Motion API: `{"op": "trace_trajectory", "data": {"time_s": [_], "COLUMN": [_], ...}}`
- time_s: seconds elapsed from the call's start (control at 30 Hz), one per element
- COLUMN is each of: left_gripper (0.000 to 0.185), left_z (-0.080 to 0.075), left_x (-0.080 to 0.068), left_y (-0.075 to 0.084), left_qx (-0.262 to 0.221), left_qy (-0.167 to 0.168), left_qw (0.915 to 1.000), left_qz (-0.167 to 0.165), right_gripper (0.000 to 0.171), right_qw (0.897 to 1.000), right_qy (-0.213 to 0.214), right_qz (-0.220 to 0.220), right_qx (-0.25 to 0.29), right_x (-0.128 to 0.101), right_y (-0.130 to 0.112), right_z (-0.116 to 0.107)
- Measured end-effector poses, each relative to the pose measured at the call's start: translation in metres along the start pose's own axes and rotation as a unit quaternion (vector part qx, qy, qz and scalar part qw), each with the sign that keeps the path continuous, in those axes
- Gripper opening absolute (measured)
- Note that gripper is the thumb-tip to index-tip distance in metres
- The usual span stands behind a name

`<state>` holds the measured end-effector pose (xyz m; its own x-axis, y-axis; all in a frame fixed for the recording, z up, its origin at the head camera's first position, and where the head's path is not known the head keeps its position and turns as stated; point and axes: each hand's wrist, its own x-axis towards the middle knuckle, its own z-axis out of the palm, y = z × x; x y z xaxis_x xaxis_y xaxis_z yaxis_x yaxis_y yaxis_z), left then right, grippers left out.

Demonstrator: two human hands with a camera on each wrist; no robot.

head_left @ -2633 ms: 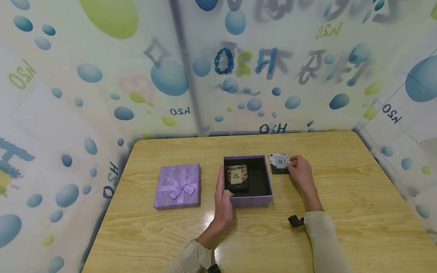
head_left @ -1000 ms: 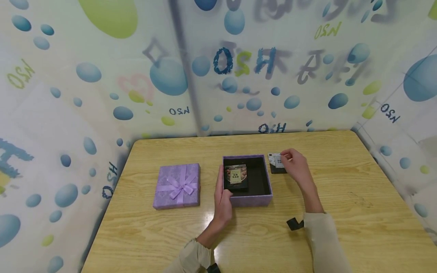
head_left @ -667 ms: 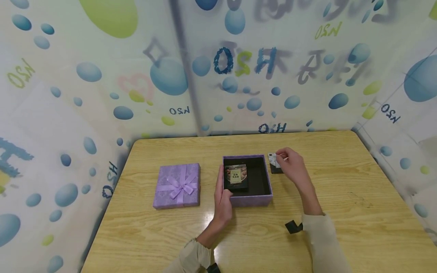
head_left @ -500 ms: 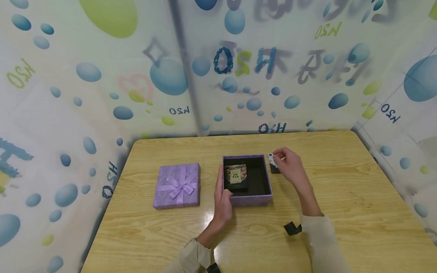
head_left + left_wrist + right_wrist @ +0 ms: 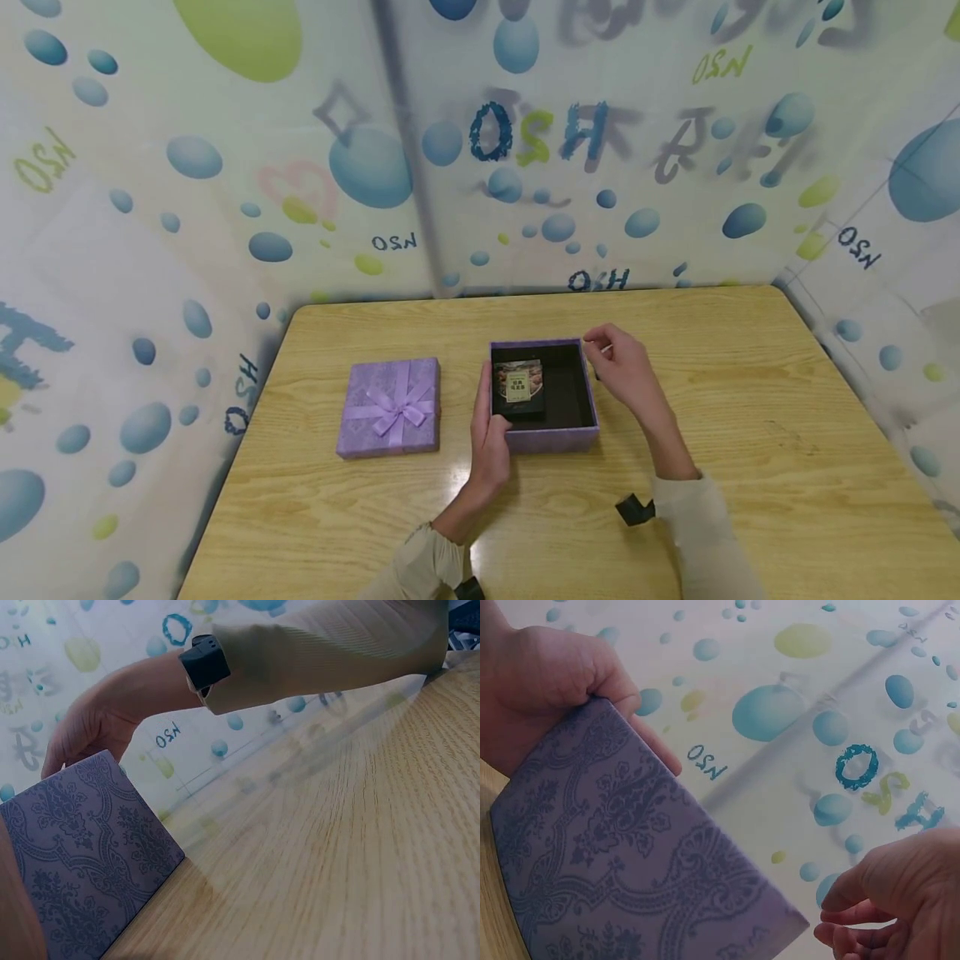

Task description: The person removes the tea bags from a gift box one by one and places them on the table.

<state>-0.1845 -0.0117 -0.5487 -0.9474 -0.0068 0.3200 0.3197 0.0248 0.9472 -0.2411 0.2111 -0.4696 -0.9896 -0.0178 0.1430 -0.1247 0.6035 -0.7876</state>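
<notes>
A purple patterned gift box bottom (image 5: pixel 551 441) with a black inside stands lidless in the middle of the table. My left hand (image 5: pixel 491 454) grips its near left corner, fingers along the outer left wall and thumb over the rim. Inside, at the left, lies a dark packet (image 5: pixel 517 390) with a food picture and a pale label. My right hand (image 5: pixel 624 367) is at the box's right rim, fingers loosely bent, and covers most of the black-and-white packet on the table. In the right wrist view, the right hand's fingers (image 5: pixel 855 892) show nothing between them, close to the box corner.
The purple box lid (image 5: pixel 390 408) with a ribbon bow lies left of the box. A patterned curtain (image 5: pixel 480 208) hangs behind the wooden table (image 5: pixel 750 417). A black device (image 5: pixel 204 661) is strapped on the right wrist.
My right hand has moved left from the packet's right edge across it to the box rim, so the packet is now mostly covered. My left hand, the box and the lid stay put.
</notes>
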Motion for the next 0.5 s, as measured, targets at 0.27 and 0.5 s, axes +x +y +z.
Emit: {"op": "trace_trajectory", "data": {"time_s": [0.27,0.5], "left_gripper": [0.087,0.087], "left_z": [0.0,0.0], "left_x": [0.0,0.001], "left_y": [0.0,-0.002], "left_qx": [-0.005,-0.009], "left_qy": [-0.003,-0.007], "left_qw": [1.0,0.9999], "left_qz": [-0.005,-0.008], "right_gripper": [0.022,0.021], "right_qw": [1.0,0.999], "right_qy": [-0.009,-0.019], "right_qz": [-0.013,-0.03], "right_qx": [0.012,0.014], "right_x": [-0.004,-0.006], "right_y": [-0.011,-0.021], "right_z": [0.004,0.011]}}
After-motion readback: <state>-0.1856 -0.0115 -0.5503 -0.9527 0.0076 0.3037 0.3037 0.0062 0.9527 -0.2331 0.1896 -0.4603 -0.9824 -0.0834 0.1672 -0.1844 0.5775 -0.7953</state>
